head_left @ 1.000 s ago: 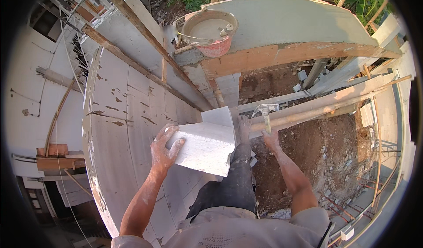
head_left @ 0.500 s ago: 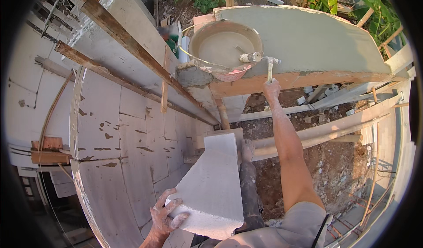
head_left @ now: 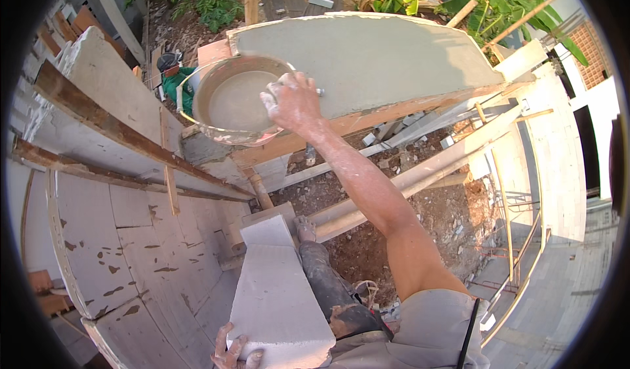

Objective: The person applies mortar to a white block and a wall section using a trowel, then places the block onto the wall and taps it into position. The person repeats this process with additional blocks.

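My left hand (head_left: 233, 352) grips the near lower edge of a large white lightweight block (head_left: 275, 303), which rests flat against my thigh at the bottom of the view. My right arm stretches up and away. My right hand (head_left: 292, 103) is closed around a trowel handle (head_left: 319, 92) at the right rim of a round basin (head_left: 230, 100) filled with grey mortar. The trowel blade is hidden behind my hand. The basin sits on a wooden ledge (head_left: 341, 129) beside a wet grey plastered surface (head_left: 387, 61).
A curved white block wall (head_left: 131, 244) with mortar stains lies to my left, crossed by wooden beams (head_left: 118, 129). Poles (head_left: 420, 172) span bare dirt (head_left: 400, 231) far below. A person in green (head_left: 174, 80) stands beyond the basin. White walls (head_left: 558, 172) rise on the right.
My right hand has gone from the poles beside the block up to the basin's rim with the trowel. The block has dropped lower in view, my left hand now at its near edge.
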